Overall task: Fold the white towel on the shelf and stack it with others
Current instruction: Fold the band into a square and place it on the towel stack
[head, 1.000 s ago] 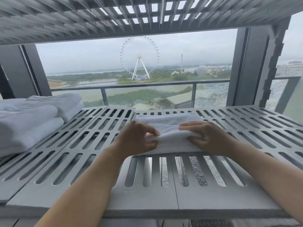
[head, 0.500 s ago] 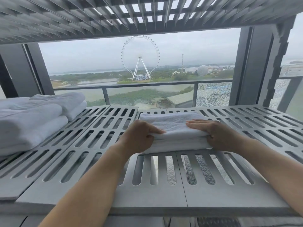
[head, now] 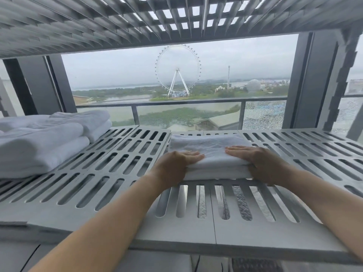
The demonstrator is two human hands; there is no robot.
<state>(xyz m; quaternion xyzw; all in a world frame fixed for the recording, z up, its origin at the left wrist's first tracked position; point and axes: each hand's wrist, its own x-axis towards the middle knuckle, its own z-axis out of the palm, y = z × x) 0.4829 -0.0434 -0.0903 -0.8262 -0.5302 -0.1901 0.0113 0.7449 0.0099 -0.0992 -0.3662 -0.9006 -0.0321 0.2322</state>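
Note:
The folded white towel (head: 208,148) lies on the slotted grey shelf (head: 121,163), in the middle and near the front. My left hand (head: 174,165) wraps over its left front corner, fingers flat on top. At the right front corner, my right hand (head: 261,163) holds it the same way. Both thumbs are hidden below the towel's front edge. A stack of other folded white towels (head: 39,146) sits at the left end of the same shelf, apart from my hands.
Another slotted shelf (head: 137,20) hangs close overhead. Dark uprights (head: 314,81) stand at the back right and back left. Behind the shelf is a glass balcony railing (head: 186,104). Bare slotted shelf lies between the towel and the stack.
My fingers have slid further over the top of the towel and lie flatter. The towel looks more squared and compact. The stack on the left has not moved.

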